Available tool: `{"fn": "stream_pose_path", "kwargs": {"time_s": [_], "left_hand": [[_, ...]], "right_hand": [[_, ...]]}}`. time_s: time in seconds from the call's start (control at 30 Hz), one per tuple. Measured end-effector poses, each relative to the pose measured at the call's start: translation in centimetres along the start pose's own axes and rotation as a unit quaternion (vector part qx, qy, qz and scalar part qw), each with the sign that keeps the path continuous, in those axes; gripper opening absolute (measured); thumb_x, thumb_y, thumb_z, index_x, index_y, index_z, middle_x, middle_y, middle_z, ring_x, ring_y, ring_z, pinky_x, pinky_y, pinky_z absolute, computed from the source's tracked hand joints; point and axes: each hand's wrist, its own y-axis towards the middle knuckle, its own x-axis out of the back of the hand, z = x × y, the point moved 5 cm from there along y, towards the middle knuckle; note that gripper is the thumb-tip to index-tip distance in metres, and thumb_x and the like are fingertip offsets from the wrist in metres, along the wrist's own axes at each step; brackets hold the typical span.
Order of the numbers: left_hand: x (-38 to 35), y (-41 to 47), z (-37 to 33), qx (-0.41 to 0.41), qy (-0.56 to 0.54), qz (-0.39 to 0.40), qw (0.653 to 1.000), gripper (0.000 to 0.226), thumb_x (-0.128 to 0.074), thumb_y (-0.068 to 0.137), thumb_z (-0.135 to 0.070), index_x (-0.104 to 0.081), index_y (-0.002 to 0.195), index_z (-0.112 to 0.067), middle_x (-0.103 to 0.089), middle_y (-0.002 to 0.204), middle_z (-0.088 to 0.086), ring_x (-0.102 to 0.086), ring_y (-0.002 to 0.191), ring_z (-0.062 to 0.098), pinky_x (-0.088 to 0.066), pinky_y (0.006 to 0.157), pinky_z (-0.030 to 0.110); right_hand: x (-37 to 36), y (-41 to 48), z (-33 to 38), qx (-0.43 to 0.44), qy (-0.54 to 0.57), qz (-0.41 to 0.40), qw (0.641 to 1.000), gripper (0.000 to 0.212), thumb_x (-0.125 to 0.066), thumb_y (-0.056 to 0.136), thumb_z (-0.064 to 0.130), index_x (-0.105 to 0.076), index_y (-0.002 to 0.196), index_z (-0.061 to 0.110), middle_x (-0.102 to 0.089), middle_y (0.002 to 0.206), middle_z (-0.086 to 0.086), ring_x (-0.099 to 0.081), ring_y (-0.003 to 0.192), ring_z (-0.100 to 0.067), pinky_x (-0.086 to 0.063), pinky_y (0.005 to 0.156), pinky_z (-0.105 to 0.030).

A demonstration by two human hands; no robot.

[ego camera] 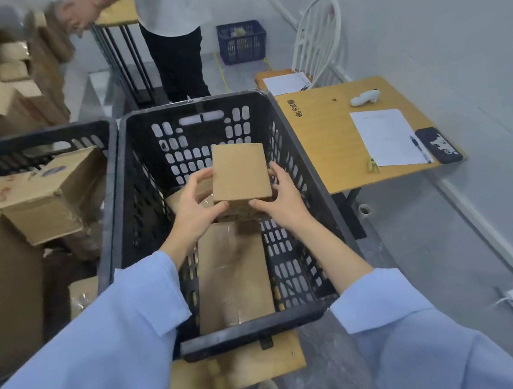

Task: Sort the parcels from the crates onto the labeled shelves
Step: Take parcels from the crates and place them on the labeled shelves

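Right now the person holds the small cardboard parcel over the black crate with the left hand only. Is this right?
Not with the left hand only. The head view shows the left hand and the right hand both gripping the small cardboard parcel, one on each side, over the black crate.

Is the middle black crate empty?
Not empty: a flat box lies on the crate floor; left hand and right hand hold a parcel over it.

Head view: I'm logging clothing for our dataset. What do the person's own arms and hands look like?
Both arms wear loose light blue sleeves, the left sleeve and right sleeve, with wide cuffs ending above the wrists. The left hand and right hand are bare: no gloves, rings or watch show.
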Motion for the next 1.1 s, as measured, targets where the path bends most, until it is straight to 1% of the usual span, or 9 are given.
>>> {"fn": "stream_pose_path", "kwargs": {"time_s": [0.1,0.27,0.47,0.53,0.67,0.77,0.87,0.97,1.1], "left_hand": [[0.8,-1.9,-2.1,-0.014,0.010,-0.025,1.000,0.073,-0.072,0.081,-0.001,-0.042,0.143,-0.026,-0.043,0.144,-0.004,-0.047,0.130,0.018,-0.044,0.107,0.047],[2.4,-5.3,-6.5,-0.036,0.029,-0.102,0.994,0.082,-0.074,0.082,-0.005,-0.033,0.150,-0.023,-0.039,0.142,-0.001,-0.042,0.129,0.013,-0.040,0.102,0.025],[4.8,-10.8,-11.6,-0.063,0.043,-0.200,0.977,0.079,-0.068,0.084,0.004,-0.032,0.152,-0.016,-0.036,0.135,-0.001,-0.043,0.122,0.009,-0.042,0.086,0.003],[5.2,-13.4,-12.8,-0.067,0.059,-0.225,0.970,0.077,-0.067,0.084,0.004,-0.034,0.151,-0.018,-0.037,0.135,0.005,-0.044,0.123,0.011,-0.043,0.091,0.008],[5.1,-19.2,-14.3,-0.074,0.079,-0.281,0.954,0.071,-0.068,0.084,0.000,-0.042,0.146,-0.022,-0.042,0.134,0.006,-0.048,0.120,0.014,-0.046,0.091,0.010],[4.6,-24.2,-15.0,-0.082,0.061,-0.323,0.941,0.066,-0.070,0.079,-0.005,-0.047,0.136,-0.029,-0.048,0.133,0.006,-0.052,0.120,0.017,-0.051,0.097,0.032],[3.8,-29.4,-15.6,-0.082,0.054,-0.368,0.925,0.061,-0.071,0.078,-0.012,-0.047,0.131,-0.031,-0.052,0.132,-0.007,-0.054,0.117,0.005,-0.055,0.093,0.033],[3.8,-34.5,-16.0,-0.063,0.070,-0.422,0.902,0.056,-0.071,0.083,-0.009,-0.047,0.123,-0.040,-0.050,0.131,-0.023,-0.052,0.120,0.006,-0.053,0.093,0.038],[3.9,-41.5,-16.5,-0.045,0.080,-0.482,0.871,0.063,-0.071,0.083,-0.005,-0.045,0.125,-0.045,-0.049,0.131,-0.025,-0.051,0.121,0.006,-0.052,0.090,0.030]], "right_hand": [[0.0,-1.0,1.7,0.026,0.010,0.034,0.999,0.102,-0.081,0.078,0.008,-0.017,0.156,0.022,-0.028,0.154,-0.003,-0.036,0.137,-0.015,-0.036,0.112,-0.042],[-0.1,-2.8,5.7,0.093,0.005,0.097,0.991,0.107,-0.084,0.076,0.018,-0.014,0.157,0.022,-0.025,0.150,-0.003,-0.037,0.132,-0.015,-0.036,0.113,-0.039],[-0.4,-5.7,9.9,0.169,0.036,0.150,0.973,0.097,-0.081,0.081,0.022,-0.020,0.156,0.019,-0.030,0.130,0.002,-0.044,0.117,-0.010,-0.044,0.092,-0.017],[-0.7,-7.3,10.8,0.189,0.035,0.179,0.965,0.092,-0.080,0.082,0.023,-0.023,0.155,0.021,-0.032,0.130,0.000,-0.046,0.116,-0.010,-0.042,0.085,-0.011],[-1.0,-11.1,12.1,0.222,0.048,0.219,0.949,0.086,-0.079,0.082,0.023,-0.028,0.150,0.023,-0.031,0.132,0.004,-0.046,0.113,-0.007,-0.043,0.094,-0.025],[-1.1,-14.4,12.8,0.249,0.066,0.258,0.931,0.079,-0.079,0.083,0.024,-0.029,0.143,0.026,-0.034,0.139,0.006,-0.047,0.115,-0.008,-0.043,0.092,-0.025],[-1.7,-17.9,13.3,0.264,0.079,0.308,0.911,0.075,-0.078,0.084,0.023,-0.028,0.140,0.025,-0.040,0.140,0.007,-0.049,0.118,-0.010,-0.045,0.095,-0.029],[-3.0,-21.5,13.7,0.276,0.085,0.351,0.891,0.075,-0.078,0.084,0.025,-0.026,0.139,0.030,-0.040,0.139,0.012,-0.046,0.120,-0.009,-0.043,0.099,-0.029],[-5.7,-26.9,14.5,0.300,0.103,0.430,0.845,0.088,-0.078,0.084,0.026,-0.019,0.149,0.037,-0.033,0.150,0.009,-0.043,0.129,-0.015,-0.042,0.100,-0.028]]}}
